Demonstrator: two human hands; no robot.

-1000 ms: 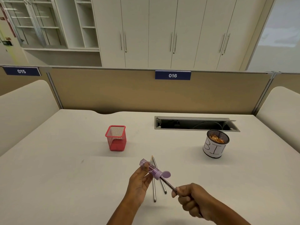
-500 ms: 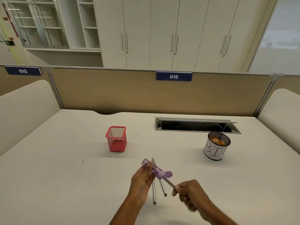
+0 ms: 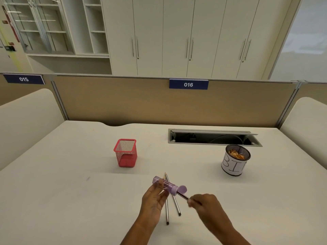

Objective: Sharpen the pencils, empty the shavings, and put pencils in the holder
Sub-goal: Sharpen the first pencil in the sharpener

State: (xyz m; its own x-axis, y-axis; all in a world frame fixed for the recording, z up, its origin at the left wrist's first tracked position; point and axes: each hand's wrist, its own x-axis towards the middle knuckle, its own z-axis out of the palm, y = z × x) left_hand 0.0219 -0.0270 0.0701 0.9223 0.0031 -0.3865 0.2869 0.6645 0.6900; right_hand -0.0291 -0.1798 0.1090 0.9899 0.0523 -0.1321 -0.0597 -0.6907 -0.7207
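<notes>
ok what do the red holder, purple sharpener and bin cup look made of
Red holder: see-through mesh, likely painted metal. Purple sharpener: plastic, by its translucent lilac barrel and opaque matte cap. Bin cup: dark mesh rim, probably metal, wrapped in white paper with handwritten letters.

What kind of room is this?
Probably an office or shared study room. The white desk ends at a divider panel carrying a numbered sign, 016. There is an open cable hatch in the desktop, and tall cabinets line the wall behind.
</notes>
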